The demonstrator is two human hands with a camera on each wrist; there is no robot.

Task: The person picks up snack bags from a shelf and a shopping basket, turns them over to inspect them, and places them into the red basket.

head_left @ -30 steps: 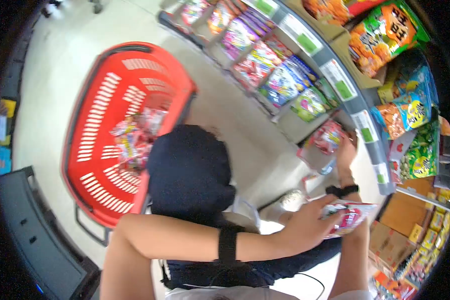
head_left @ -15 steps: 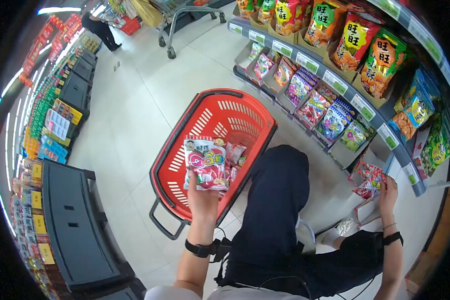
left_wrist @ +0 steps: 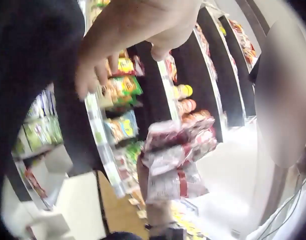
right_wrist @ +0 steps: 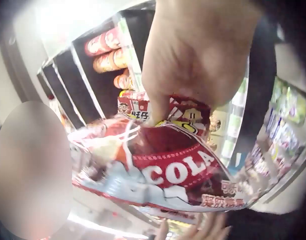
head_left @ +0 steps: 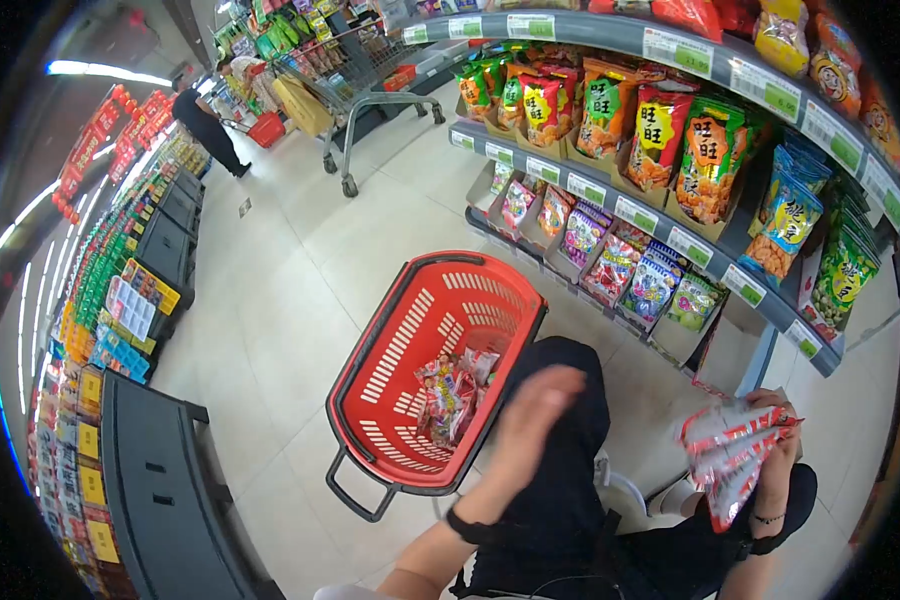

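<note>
My right hand [head_left: 776, 470] grips several candy bags [head_left: 725, 455] by their ends, low at the right near the bottom shelf. In the right wrist view the front bag [right_wrist: 178, 172] is dark red with "COLA" printed on it. My left hand [head_left: 532, 420], blurred, is over my knee beside the red shopping basket [head_left: 353, 378]. It holds nothing, and its fingers are extended; in the left wrist view this hand [left_wrist: 138, 30] appears above the bags. More candy bags [head_left: 455, 395] lie in a heap in the basket, which stands on the floor.
Shelves with a price strip [head_left: 690, 247] curve along the right, holding snack bags [head_left: 710, 170] over boxes of small candy bags [head_left: 655, 283]. A dark grey cabinet [head_left: 160, 450] stands at left. Farther off are a shopping cart [head_left: 370, 70] and a person [head_left: 205, 130] with a red basket.
My left hand took a candy bag to the basket; now it is without the bag and has swung right, away from the basket. The right hand has lifted its bags from the bottom shelf.
</note>
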